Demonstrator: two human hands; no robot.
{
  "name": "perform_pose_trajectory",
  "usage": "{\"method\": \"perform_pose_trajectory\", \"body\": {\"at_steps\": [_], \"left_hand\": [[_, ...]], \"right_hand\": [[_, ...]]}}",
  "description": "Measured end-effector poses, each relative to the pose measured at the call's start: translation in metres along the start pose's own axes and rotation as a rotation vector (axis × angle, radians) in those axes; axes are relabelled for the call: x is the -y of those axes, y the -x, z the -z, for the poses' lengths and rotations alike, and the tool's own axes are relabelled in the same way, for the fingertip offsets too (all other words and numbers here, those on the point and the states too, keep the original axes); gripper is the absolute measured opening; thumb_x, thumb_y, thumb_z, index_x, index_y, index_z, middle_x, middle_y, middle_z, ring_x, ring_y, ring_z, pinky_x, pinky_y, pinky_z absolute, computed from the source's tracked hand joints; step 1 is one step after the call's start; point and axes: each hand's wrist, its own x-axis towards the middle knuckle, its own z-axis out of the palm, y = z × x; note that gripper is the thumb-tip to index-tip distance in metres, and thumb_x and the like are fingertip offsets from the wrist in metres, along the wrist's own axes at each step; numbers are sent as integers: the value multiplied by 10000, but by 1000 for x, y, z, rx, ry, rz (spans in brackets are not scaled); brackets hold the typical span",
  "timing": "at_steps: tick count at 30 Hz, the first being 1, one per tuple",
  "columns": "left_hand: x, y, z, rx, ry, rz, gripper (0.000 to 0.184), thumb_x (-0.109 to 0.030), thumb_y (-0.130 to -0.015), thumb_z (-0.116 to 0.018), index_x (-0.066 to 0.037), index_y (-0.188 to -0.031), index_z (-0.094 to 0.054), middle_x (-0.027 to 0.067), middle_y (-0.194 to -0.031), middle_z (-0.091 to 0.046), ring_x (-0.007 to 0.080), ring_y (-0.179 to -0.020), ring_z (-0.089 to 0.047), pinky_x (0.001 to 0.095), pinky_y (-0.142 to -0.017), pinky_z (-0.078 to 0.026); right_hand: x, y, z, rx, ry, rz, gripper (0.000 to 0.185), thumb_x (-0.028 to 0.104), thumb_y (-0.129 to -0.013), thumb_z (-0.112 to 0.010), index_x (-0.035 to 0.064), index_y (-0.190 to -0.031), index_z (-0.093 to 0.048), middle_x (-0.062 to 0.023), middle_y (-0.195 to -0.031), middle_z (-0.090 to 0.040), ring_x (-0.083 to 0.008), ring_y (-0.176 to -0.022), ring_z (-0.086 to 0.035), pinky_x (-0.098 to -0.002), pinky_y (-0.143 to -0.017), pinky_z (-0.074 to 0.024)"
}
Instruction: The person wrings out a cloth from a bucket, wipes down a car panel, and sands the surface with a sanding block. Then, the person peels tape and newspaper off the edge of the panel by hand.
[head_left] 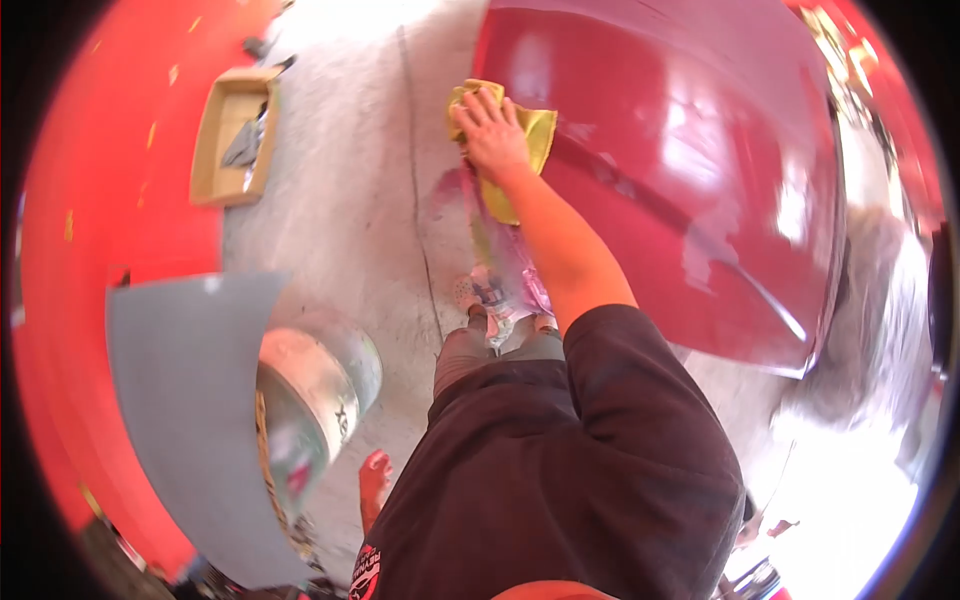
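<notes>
My right hand [492, 138] lies with fingers spread over a yellow cloth [538, 138], pressing it at the left edge of a glossy dark red panel [640, 180] that looks like a car hood. Part of the cloth hangs down below the hand, past the panel's edge. At my left side, my left hand [375, 480] hangs low, away from the panel. Only a small part of it shows beside my shirt, and its fingers are too unclear to read.
A grey curved panel [190, 400] stands at the lower left, beside a drum-like container [320, 375]. An open cardboard box [200, 150] with small items sits on the concrete floor [350, 180]. Clear plastic sheeting [870, 330] is bunched at the right.
</notes>
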Motion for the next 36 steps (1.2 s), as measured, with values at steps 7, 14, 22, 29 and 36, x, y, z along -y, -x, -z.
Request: {"method": "perform_pose_trajectory", "body": {"at_steps": [7,14,22,29,36], "left_hand": [[-129,-85,76,116,-40,-196,483,-298,-915,-641,-124,-1353,-534,83,-1188,-638,199,-992,-633,347,-753,-478],[-194,-87,20,229,-220,-301,507,-339,-915,-642,-111,-1354,-530,84,-1188,-638,203,-1007,-629,351,-769,-475],[-192,-35,-67,299,-468,-368,520,-349,-919,-640,-78,-1347,-524,77,-1145,-644,207,-999,-627,349,-796,-484],[-183,-17,-92,416,-429,-399,518,-345,-919,-636,-72,-1345,-524,92,-1146,-642,213,-991,-631,344,-797,-488],[-262,69,-127,208,-582,-388,503,-304,-922,-628,-56,-1346,-519,115,-1134,-644,215,-947,-645,334,-773,-496]], "right_hand": [[-51,117,54,-140,-150,-367,563,191,-855,-526,133,-1408,-436,-104,-1514,-381,-305,-1426,-315,-525,-1149,-259],[-144,275,105,-181,-100,-761,580,190,-824,-534,84,-1385,-431,-122,-1520,-365,-308,-1430,-311,-555,-1146,-251],[-297,455,132,-241,42,-1121,595,211,-854,-519,62,-1413,-382,-124,-1533,-348,-316,-1439,-295,-600,-1131,-240],[-444,611,137,-296,146,-1381,619,232,-869,-505,80,-1444,-334,-124,-1531,-357,-310,-1438,-304,-629,-1118,-241],[-516,708,150,-280,217,-1565,631,270,-885,-484,71,-1460,-317,-130,-1539,-342,-308,-1449,-274,-614,-1120,-254]]}}
